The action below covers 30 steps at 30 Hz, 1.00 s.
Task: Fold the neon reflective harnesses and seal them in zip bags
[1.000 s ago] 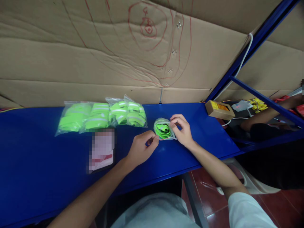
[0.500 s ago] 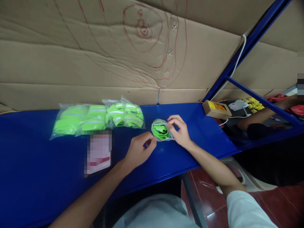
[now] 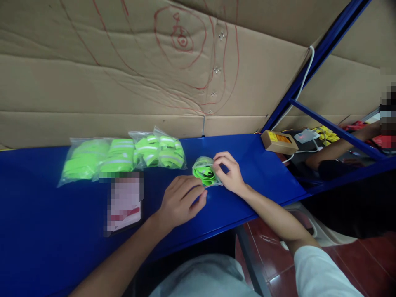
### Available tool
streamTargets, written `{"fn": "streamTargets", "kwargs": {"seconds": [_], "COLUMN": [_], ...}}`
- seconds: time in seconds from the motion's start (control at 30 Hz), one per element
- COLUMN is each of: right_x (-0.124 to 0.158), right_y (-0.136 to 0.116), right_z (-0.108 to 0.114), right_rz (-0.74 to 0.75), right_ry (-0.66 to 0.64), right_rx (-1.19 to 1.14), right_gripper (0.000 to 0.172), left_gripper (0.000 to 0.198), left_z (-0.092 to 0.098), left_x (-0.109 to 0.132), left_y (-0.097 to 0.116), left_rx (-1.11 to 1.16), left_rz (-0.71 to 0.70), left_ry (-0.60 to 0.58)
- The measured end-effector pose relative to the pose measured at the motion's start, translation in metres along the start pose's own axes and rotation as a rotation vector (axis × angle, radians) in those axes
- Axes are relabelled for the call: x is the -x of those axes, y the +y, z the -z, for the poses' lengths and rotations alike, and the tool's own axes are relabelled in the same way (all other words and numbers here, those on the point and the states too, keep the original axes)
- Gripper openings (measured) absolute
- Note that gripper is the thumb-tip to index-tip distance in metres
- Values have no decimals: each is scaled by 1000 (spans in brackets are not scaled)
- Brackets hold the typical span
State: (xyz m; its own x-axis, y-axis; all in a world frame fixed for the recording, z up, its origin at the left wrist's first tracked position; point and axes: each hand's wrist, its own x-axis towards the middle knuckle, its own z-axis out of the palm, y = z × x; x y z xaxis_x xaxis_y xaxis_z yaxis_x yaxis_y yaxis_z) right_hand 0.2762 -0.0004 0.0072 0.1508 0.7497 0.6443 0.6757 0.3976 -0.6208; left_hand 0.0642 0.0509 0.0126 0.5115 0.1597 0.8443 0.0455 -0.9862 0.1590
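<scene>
A clear plastic bag point(image 3: 198, 161) with a coiled neon-green strap point(image 3: 204, 174) inside lies on the blue table, its mouth facing me. My right hand point(image 3: 229, 173) is at the bag's right side, thumb and fingers curled together on its edge. At the near left of the bag is my left hand point(image 3: 183, 201). Its fingers reach to the bag's near edge and the thumb stands apart from them, with nothing visible between. Whether those fingertips touch the plastic is hard to tell.
Several zip bags of green reflective straps point(image 3: 117, 159) lie at the back left. A phone-like device with a blurred screen point(image 3: 123, 204) is in front of them. A cardboard box point(image 3: 278, 142) stands at the right end, by the blue frame point(image 3: 337, 130). Beyond it is another person's arm point(image 3: 337, 148).
My left hand has let its thumb and fingers come apart at the bag's near edge. My right hand stays on the bag's right side. The whole view has shifted slightly.
</scene>
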Motion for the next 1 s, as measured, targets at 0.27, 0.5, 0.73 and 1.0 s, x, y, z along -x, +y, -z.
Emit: {"fn": "streamTargets", "kwargs": {"seconds": [0.27, 0.5, 0.73, 1.0], "right_x": [3, 3, 4, 3], "right_y": [-4, -4, -3, -5], "right_z": [-3, -3, -3, -3], "right_rz": [53, 52, 56, 76], "right_ry": [-48, -52, -57, -53], "right_rx": [29, 38, 35, 30], "right_gripper": [11, 12, 11, 11], "left_gripper": [13, 10, 10, 12], "left_z": [-2, -1, -2, -1], "left_x": [-3, -3, -2, -4], "left_y": [-7, -6, -7, -5], "left_rx": [-134, -110, -101, -97], "left_rz": [-56, -38, -47, -69], "left_ry": [-94, -99, -105, -99]}}
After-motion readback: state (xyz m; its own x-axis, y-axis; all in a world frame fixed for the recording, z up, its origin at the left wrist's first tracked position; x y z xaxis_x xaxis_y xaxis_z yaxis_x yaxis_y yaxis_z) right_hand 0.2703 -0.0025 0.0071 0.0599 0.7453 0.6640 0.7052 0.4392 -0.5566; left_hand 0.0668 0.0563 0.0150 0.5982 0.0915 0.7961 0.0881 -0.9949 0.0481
